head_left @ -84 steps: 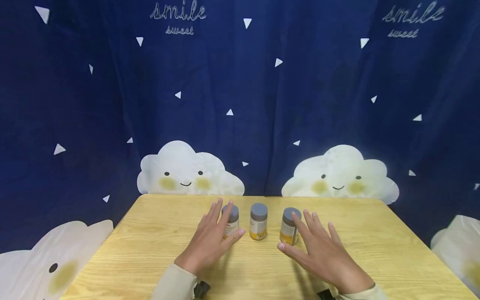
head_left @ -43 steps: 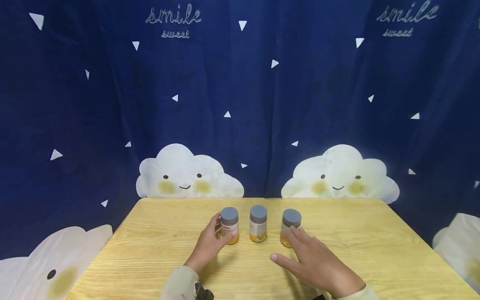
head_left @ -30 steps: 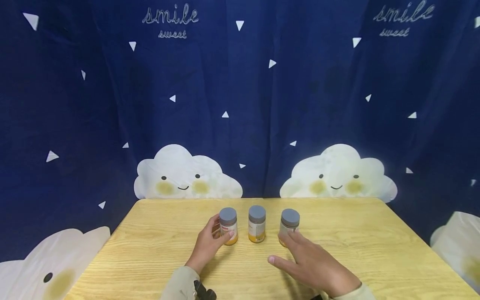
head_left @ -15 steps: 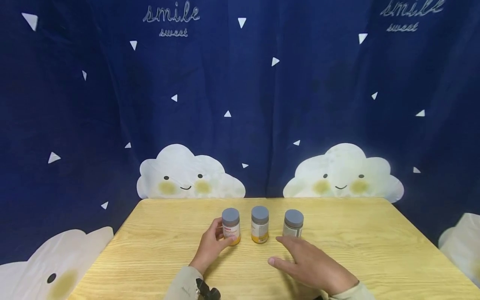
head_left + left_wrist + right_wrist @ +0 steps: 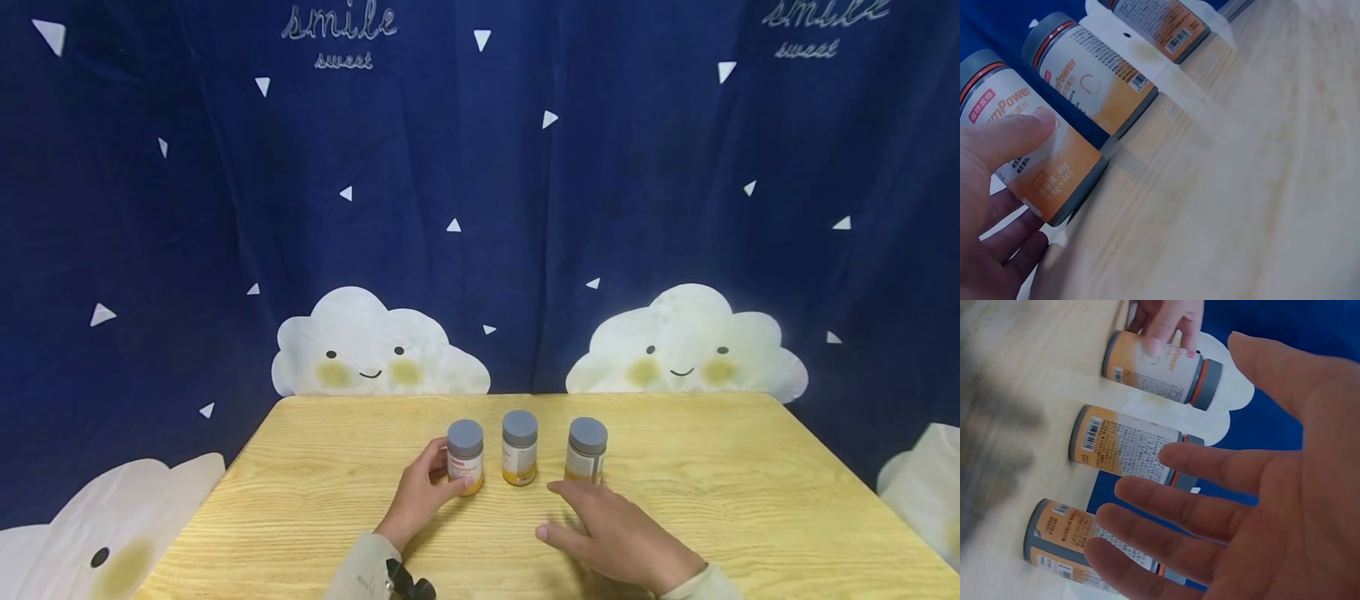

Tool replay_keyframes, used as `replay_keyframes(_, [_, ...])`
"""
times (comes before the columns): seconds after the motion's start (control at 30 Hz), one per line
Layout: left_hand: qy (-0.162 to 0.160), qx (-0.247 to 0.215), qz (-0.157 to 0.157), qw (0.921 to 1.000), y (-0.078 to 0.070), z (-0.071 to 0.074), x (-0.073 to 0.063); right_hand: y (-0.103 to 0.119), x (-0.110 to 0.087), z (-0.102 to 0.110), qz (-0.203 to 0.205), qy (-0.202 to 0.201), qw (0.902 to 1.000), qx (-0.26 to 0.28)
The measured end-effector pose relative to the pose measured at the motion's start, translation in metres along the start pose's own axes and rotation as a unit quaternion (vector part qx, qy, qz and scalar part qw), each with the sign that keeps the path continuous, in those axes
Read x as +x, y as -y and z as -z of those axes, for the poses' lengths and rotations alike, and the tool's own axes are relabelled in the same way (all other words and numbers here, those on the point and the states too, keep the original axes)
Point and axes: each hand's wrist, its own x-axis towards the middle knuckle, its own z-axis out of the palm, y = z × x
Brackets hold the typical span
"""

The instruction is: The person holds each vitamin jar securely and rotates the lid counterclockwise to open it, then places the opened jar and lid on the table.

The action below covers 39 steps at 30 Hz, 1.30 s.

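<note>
Three supplement bottles with grey lids and white-and-orange labels stand upright in a row on the wooden table. My left hand point(image 5: 420, 496) holds the left bottle point(image 5: 465, 457), the thumb across its label and the fingers behind it. In the left wrist view that thumb lies on the label of the same bottle point(image 5: 1063, 169). The middle bottle point(image 5: 519, 454) stands untouched between the hands. My right hand point(image 5: 622, 533) is in front of the right bottle point(image 5: 587, 454), hiding its base. The right wrist view shows that hand's fingers point(image 5: 1191, 512) straight and spread, holding nothing.
The light wooden tabletop point(image 5: 750, 492) spreads around the bottles, with its far edge just behind them. A dark blue curtain point(image 5: 420, 167) printed with white clouds and triangles hangs beyond it.
My left hand went from open beside the left bottle to gripping it; the bottle has shifted slightly nearer and toward the middle one. My right hand has drawn back and lower from the right bottle.
</note>
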Motion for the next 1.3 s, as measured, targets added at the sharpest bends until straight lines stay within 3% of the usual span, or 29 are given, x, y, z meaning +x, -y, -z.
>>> replay_keyframes(0.33, [0.026,-0.001,-0.02,0.9995,-0.005,-0.004,-0.014,-0.002,0.001,-0.004,0.01,0.004,0.9999,0.0])
replay_keyframes(0.67, [0.091,-0.032,-0.042,0.9944,-0.016,-0.015,-0.026,-0.003,0.003,-0.003,0.023,-0.009,0.9997,0.005])
replay_keyframes(0.83, [0.118,-0.039,-0.048,0.9911,-0.026,-0.021,-0.03,-0.002,0.004,-0.004,0.015,-0.023,0.9996,0.001])
replay_keyframes(1.07, [0.129,-0.022,-0.07,0.9889,-0.03,-0.029,-0.033,-0.002,0.004,-0.004,0.049,-0.061,0.9969,0.011])
replay_keyframes(1.3, [0.155,-0.039,-0.079,0.984,-0.037,-0.031,-0.041,-0.001,0.004,-0.003,0.059,-0.078,0.995,0.022])
